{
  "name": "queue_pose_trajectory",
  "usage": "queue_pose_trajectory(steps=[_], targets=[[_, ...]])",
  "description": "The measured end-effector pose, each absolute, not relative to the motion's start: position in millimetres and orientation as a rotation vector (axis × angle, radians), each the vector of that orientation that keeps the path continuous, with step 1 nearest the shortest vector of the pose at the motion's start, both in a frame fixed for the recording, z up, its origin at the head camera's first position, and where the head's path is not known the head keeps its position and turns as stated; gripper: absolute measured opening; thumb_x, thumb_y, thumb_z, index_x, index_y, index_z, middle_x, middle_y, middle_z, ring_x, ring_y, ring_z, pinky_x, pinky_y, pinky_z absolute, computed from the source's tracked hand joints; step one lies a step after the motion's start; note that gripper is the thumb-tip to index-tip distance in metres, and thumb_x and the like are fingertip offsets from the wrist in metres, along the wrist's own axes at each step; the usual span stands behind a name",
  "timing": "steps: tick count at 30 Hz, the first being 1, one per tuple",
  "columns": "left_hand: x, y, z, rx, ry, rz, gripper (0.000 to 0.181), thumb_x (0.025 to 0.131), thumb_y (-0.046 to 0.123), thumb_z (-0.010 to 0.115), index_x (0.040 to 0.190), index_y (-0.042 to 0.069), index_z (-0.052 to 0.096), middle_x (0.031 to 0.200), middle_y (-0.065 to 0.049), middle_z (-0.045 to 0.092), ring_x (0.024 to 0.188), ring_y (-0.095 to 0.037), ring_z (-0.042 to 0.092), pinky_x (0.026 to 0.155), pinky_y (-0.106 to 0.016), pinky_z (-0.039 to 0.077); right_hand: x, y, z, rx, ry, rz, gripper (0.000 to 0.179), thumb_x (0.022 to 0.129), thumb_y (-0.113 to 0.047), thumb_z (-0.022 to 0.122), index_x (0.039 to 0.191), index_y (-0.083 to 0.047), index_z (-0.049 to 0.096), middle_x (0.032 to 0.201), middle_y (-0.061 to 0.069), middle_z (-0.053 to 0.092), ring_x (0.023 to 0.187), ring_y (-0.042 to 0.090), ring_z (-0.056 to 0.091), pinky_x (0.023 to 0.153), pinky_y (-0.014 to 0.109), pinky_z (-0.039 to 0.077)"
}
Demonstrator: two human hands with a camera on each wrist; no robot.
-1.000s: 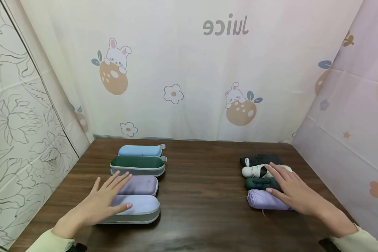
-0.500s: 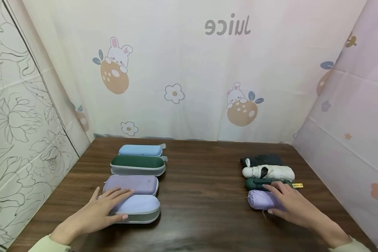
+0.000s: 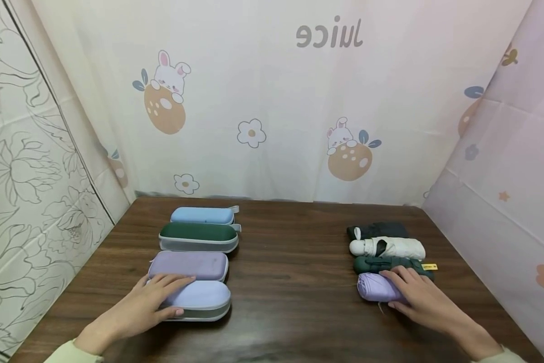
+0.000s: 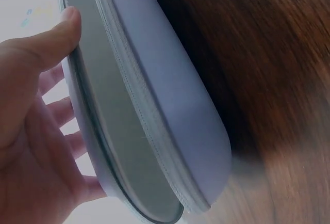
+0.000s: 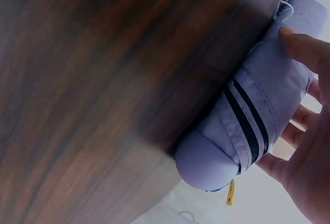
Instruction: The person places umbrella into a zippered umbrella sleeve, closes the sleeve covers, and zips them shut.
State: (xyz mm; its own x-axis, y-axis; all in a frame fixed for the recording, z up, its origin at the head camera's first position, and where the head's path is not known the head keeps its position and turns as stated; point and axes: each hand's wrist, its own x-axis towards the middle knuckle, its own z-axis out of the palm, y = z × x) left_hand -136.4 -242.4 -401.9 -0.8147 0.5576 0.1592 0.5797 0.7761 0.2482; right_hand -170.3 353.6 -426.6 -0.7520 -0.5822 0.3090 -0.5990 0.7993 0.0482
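Note:
On the left, my left hand (image 3: 140, 308) grips the nearest zip case (image 3: 203, 294), pale lavender with a grey side, still lying on the table. In the left wrist view the thumb presses one side of this case (image 4: 170, 79) and the fingers lie along the opposite side. Over on the right, my right hand (image 3: 428, 301) holds a rolled lilac folding umbrella (image 3: 376, 287) between thumb and fingers. The right wrist view shows dark stripes across the umbrella (image 5: 273, 79) and a rounded end. The hand hides the umbrella's far end in the head view.
Behind the held case lie a mauve case (image 3: 190, 264), a dark green case (image 3: 196, 233) and a light blue case (image 3: 201, 215). Beyond the lilac umbrella are a dark green umbrella (image 3: 376, 264), a white one (image 3: 401, 247) and a black one (image 3: 385, 230). Curtains enclose the wooden table (image 3: 290, 282).
Both hands have come down from above the rows, left onto the pale lavender case, right onto the lilac umbrella, and their fingers have closed round them. The cases and umbrellas stay in place.

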Motion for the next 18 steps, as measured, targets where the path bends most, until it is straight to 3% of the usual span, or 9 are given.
queue_pose_trajectory(steps=[6, 18], targets=[[-136.8, -242.4, -401.7, -0.997, -2.770, -0.428, 0.055, 0.089, 0.040, 0.065, 0.137, 0.016, 0.052, 0.128, 0.000, 0.056, 0.112, -0.024, 0.052, 0.088, -0.056, 0.038, -170.6, 352.3, -426.7, 0.882, -2.688, 0.064, 0.066, 0.067, -0.027, 0.085, 0.124, -0.008, 0.056, 0.108, -0.002, 0.053, 0.097, 0.020, 0.051, 0.069, 0.046, 0.046], [-139.3, -235.5, -385.5, -1.050, -2.888, -0.416, 0.053, 0.095, 0.041, 0.055, 0.138, 0.010, 0.050, 0.128, -0.003, 0.056, 0.113, -0.027, 0.052, 0.084, -0.052, 0.044, -170.9, 355.2, -427.2, 0.938, -2.673, 0.030, 0.080, 0.054, -0.010, 0.088, 0.127, -0.006, 0.053, 0.110, 0.000, 0.052, 0.098, 0.022, 0.050, 0.068, 0.045, 0.045]])
